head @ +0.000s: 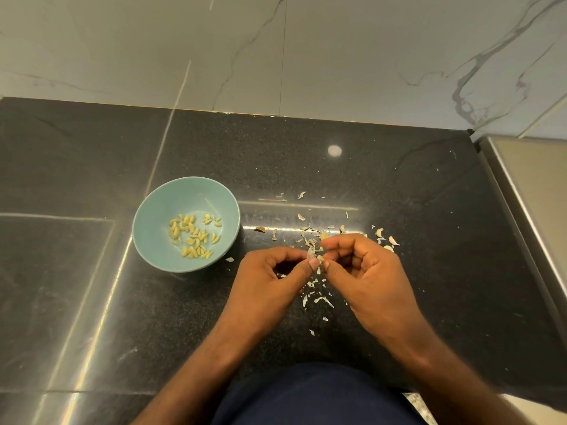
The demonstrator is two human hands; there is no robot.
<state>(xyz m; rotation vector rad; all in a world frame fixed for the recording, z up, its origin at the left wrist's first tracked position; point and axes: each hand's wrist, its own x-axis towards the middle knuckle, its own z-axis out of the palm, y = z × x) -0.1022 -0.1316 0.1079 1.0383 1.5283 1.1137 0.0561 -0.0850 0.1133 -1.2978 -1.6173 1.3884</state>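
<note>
We are well into peeling garlic. Our left hand (276,271) and right hand (365,271) meet just above the bench (399,185), each with thumb and forefinger pinched on the same small clove (316,256), whose papery skin is lifting at the top. The other fingers of both hands are curled in. The clove sits between the fingertips, to the right of the blue bowl (144,216) and apart from it.

A good share looks done. The bowl holds a loose heap of peeled cloves (194,237), and torn skins (322,299) lie scattered under and beyond the hands. What remains, as far as we can judge, is this clove and a few unpeeled ones (392,240) lying just past the right hand (three or so, though they are hard to tell from husks).
</note>
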